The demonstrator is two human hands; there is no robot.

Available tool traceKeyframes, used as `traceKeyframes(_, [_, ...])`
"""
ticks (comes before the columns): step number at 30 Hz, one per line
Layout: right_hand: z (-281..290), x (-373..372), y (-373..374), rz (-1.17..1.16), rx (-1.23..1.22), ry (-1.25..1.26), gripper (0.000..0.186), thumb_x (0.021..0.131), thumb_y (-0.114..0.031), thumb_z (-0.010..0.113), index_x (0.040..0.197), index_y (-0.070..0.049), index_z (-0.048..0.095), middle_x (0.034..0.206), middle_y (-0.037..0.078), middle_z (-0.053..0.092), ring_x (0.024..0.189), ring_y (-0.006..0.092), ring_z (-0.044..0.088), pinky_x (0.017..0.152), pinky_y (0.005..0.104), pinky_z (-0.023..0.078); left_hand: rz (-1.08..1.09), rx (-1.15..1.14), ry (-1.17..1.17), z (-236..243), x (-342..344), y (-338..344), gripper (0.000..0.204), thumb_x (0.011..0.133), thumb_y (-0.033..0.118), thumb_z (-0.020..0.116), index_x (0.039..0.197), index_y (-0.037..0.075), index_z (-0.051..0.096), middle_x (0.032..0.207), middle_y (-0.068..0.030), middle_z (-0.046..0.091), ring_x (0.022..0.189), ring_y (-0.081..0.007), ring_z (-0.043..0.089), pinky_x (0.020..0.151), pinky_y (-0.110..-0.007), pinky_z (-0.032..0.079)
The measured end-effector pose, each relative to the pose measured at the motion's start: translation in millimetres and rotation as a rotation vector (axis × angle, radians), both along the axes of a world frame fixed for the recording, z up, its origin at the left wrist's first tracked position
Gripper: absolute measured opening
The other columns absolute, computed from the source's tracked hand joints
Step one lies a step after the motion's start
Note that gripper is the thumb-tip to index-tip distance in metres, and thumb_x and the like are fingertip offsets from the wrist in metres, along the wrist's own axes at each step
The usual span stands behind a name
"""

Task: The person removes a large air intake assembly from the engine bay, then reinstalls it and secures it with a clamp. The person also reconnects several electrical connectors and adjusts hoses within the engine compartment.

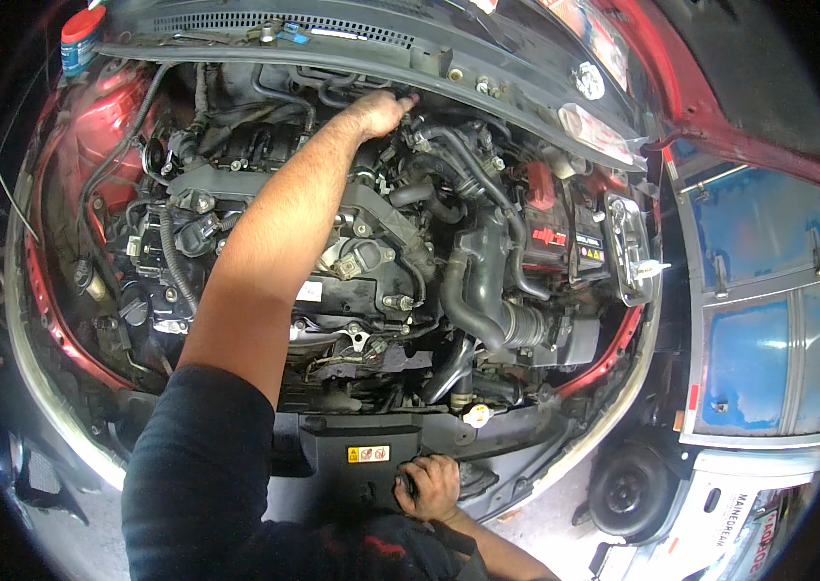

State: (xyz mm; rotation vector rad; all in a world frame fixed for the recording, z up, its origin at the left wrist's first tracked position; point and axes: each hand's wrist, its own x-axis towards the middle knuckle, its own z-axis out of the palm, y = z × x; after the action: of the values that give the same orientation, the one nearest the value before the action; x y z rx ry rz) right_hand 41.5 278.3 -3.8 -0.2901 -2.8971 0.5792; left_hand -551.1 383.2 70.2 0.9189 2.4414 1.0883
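Note:
My left arm stretches across the car's engine (337, 290) to its back edge. There my left hand (383, 114) is beside dark hoses under the cowl (332, 60); its thumb side shows, but most fingertips are hidden, so I cannot tell what it touches. Close to my body, my right hand (431, 487) rests at the black front cover panel (332, 445). Its fingers are curled round something dark that I cannot make out.
Right of the engine are a thick black intake hose (478, 281), a car battery (557, 237) and a metal tray (626, 242). A blue tub with a red lid (80, 41) stands at the back left. Small tools (284, 34) lie on the cowl. A blue-panelled cabinet (768, 329) stands farther right.

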Motion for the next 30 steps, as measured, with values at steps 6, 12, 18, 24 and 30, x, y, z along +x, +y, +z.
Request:
traceKeyframes(6, [25,-19,0,0.002,-0.036,0.003,0.030,0.074,-0.020,0.076,0.102,-0.012,0.069,0.098,0.008,0.064,0.090,0.0305,0.060,0.082,0.0457,0.047,0.078,0.013,0.097,4,17,-3,0.065,0.103,0.050,0.042,0.123,-0.008,0.063,0.135,-0.0293,0.056,0.131,-0.0374,0.052,0.113,-0.044,0.038])
traceKeyframes(12, [132,-188,94,0.221,0.129,0.447,0.030,0.075,-0.001,0.074,0.104,-0.002,0.067,0.091,0.014,0.067,0.082,0.0324,0.064,0.074,0.0419,0.049,0.022,0.179,-0.327,-3,5,-3,0.062,0.102,0.053,0.049,0.073,0.000,0.062,0.065,-0.0094,0.059,0.061,-0.0243,0.055,0.068,-0.042,0.047])
traceKeyframes(18, [152,-393,177,0.066,0.641,0.080,0.049,0.085,-0.027,0.074,0.130,-0.012,0.059,0.129,0.011,0.059,0.126,0.0316,0.053,0.106,0.0466,0.043,0.008,0.245,-0.319,2,7,-7,0.051,0.102,0.041,0.049,0.081,-0.002,0.065,0.069,-0.0118,0.062,0.062,-0.0238,0.058,0.062,-0.042,0.048])
traceKeyframes(24, [139,-429,184,0.042,0.680,-0.017,0.035,0.088,-0.037,0.071,0.111,-0.012,0.065,0.111,0.008,0.064,0.110,0.0293,0.063,0.092,0.0452,0.053,-0.013,0.095,-0.134,7,13,-9,0.054,0.104,0.039,0.042,0.114,-0.009,0.066,0.097,-0.0216,0.070,0.091,-0.0293,0.069,0.086,-0.044,0.051])
traceKeyframes(30, [130,-427,190,0.027,0.671,0.041,0.035,0.089,-0.039,0.070,0.108,-0.010,0.066,0.108,0.009,0.065,0.102,0.0305,0.067,0.087,0.0441,0.057,-0.104,-0.076,-0.015,16,14,-11,0.055,0.106,0.037,0.034,0.130,-0.005,0.060,0.135,-0.0222,0.060,0.123,-0.0338,0.060,0.107,-0.047,0.043])
